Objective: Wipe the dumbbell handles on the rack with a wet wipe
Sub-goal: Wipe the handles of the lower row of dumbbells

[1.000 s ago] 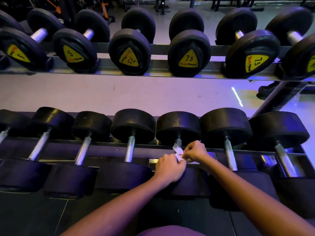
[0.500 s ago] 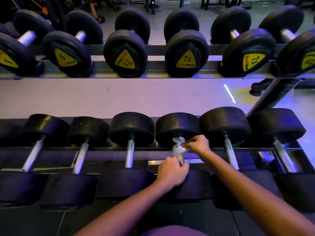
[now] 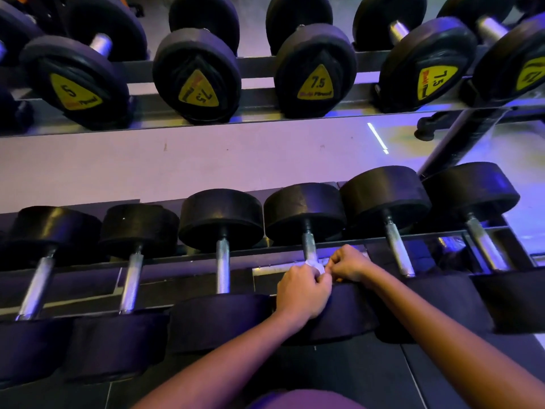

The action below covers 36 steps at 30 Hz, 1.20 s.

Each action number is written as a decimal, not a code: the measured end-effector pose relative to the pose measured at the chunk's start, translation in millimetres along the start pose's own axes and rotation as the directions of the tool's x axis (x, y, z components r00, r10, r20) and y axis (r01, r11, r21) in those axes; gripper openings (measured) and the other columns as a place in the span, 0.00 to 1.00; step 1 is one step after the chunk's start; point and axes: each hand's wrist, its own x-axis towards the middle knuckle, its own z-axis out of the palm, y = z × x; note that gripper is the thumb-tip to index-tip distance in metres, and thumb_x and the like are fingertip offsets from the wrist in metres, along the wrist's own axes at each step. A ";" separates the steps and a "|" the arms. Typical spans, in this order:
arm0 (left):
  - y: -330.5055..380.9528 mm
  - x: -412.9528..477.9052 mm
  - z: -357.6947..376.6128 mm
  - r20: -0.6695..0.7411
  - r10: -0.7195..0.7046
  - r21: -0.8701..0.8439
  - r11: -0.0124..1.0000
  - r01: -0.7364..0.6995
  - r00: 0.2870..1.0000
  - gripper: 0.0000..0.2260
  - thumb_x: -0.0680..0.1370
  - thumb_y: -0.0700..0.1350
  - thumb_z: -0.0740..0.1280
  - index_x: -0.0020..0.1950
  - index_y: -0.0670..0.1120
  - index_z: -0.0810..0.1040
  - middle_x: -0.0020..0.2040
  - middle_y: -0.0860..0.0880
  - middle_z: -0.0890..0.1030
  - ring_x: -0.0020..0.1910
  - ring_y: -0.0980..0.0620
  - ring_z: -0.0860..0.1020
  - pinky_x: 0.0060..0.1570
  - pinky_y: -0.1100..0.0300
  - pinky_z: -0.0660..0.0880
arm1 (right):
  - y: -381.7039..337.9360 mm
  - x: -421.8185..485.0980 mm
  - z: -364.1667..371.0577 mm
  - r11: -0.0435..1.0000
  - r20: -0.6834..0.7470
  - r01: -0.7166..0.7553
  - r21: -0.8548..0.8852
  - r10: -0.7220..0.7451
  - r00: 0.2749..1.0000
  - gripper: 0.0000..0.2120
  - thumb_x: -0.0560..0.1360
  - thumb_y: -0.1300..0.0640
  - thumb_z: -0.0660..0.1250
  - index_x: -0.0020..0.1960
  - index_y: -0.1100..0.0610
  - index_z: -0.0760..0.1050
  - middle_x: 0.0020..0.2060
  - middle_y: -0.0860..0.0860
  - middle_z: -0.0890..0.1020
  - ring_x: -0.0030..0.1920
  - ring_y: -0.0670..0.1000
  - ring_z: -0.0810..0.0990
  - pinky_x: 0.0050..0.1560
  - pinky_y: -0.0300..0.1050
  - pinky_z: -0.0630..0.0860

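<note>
A row of black dumbbells with silver handles lies on the lower rack rail (image 3: 177,256). Both my hands meet at the near end of one handle (image 3: 308,242), right of the row's middle. A white wet wipe (image 3: 316,265) is wrapped around that handle's lower part. My left hand (image 3: 302,290) grips the wipe and the handle from the left, knuckles up, over the near weight head. My right hand (image 3: 349,264) pinches the wipe's other edge from the right. Most of the wipe is hidden by my fingers.
Neighbouring handles stand close on both sides, one at the left (image 3: 222,264) and one at the right (image 3: 398,249). An upper shelf (image 3: 259,109) carries dumbbells with yellow 7.5 labels (image 3: 317,84). A slanted rack post (image 3: 460,137) rises at right. Pale floor shows between the tiers.
The wipe stuck up loosely above the handle half a second ago; now it is pulled down tight between my hands. The camera has tilted and moved closer to the rack.
</note>
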 end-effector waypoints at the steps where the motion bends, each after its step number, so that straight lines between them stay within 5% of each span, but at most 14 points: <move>1: -0.2 0.1 -0.1 -0.002 0.000 -0.002 1.000 0.000 1.000 0.19 0.75 0.52 0.60 0.27 0.45 0.67 0.32 0.45 0.75 0.39 0.40 0.75 0.33 0.54 0.63 | 0.2 0.7 0.5 1.000 -0.003 -0.006 0.003 0.006 1.000 0.10 0.64 0.69 0.68 0.29 0.57 0.79 0.18 0.46 0.75 0.21 0.40 0.71 0.24 0.32 0.68; 9: 2.8 -0.8 -0.3 0.011 -0.097 -0.016 0.995 0.097 0.995 0.17 0.74 0.53 0.61 0.29 0.46 0.71 0.34 0.46 0.75 0.42 0.40 0.77 0.34 0.55 0.66 | 1.4 -6.1 1.2 0.999 -0.030 0.040 -0.006 -0.040 0.999 0.07 0.63 0.67 0.70 0.30 0.56 0.81 0.24 0.49 0.78 0.26 0.42 0.73 0.31 0.36 0.70; 14: 25.2 -7.7 -3.9 -0.035 -0.132 -0.122 0.984 0.127 0.991 0.14 0.74 0.53 0.63 0.38 0.46 0.83 0.37 0.45 0.81 0.44 0.43 0.79 0.40 0.52 0.76 | 9.4 -19.3 -11.6 0.987 -0.147 0.116 0.107 -0.100 0.984 0.07 0.64 0.66 0.72 0.30 0.56 0.81 0.25 0.49 0.79 0.27 0.43 0.74 0.31 0.35 0.70; 18: 72.2 -21.1 10.4 -0.100 -0.094 -0.130 0.988 0.081 0.991 0.18 0.75 0.51 0.63 0.28 0.44 0.73 0.29 0.45 0.75 0.40 0.41 0.77 0.36 0.52 0.68 | 25.0 -34.3 -54.1 0.969 -0.263 0.227 0.101 -0.194 0.945 0.07 0.64 0.63 0.76 0.31 0.55 0.80 0.28 0.48 0.80 0.31 0.43 0.76 0.34 0.36 0.72; 22: 115.8 -20.2 46.9 -0.090 -0.027 -0.091 0.996 0.019 0.996 0.16 0.73 0.53 0.59 0.29 0.45 0.69 0.34 0.40 0.78 0.42 0.39 0.77 0.45 0.48 0.72 | 50.9 -45.1 -109.4 0.952 -0.349 0.275 0.134 -0.214 0.912 0.08 0.64 0.61 0.78 0.32 0.55 0.80 0.29 0.50 0.81 0.30 0.45 0.77 0.33 0.36 0.73; 29: 161.3 -12.7 103.2 -0.024 -0.105 -0.174 0.980 0.099 0.994 0.15 0.79 0.47 0.61 0.41 0.40 0.81 0.43 0.36 0.82 0.49 0.40 0.78 0.45 0.52 0.68 | 108.2 -42.9 -153.1 0.968 -0.429 0.191 0.159 -0.106 0.897 0.11 0.64 0.60 0.77 0.30 0.54 0.76 0.32 0.51 0.81 0.37 0.49 0.79 0.38 0.39 0.73; 36: 171.1 -2.8 111.9 -0.050 -0.202 -0.106 0.975 0.196 0.978 0.16 0.78 0.49 0.61 0.39 0.40 0.80 0.44 0.38 0.82 0.49 0.41 0.78 0.44 0.52 0.70 | 131.5 -21.5 -141.8 0.990 -0.271 0.068 0.124 -0.032 0.962 0.06 0.63 0.58 0.78 0.37 0.57 0.83 0.39 0.55 0.85 0.44 0.51 0.82 0.45 0.41 0.76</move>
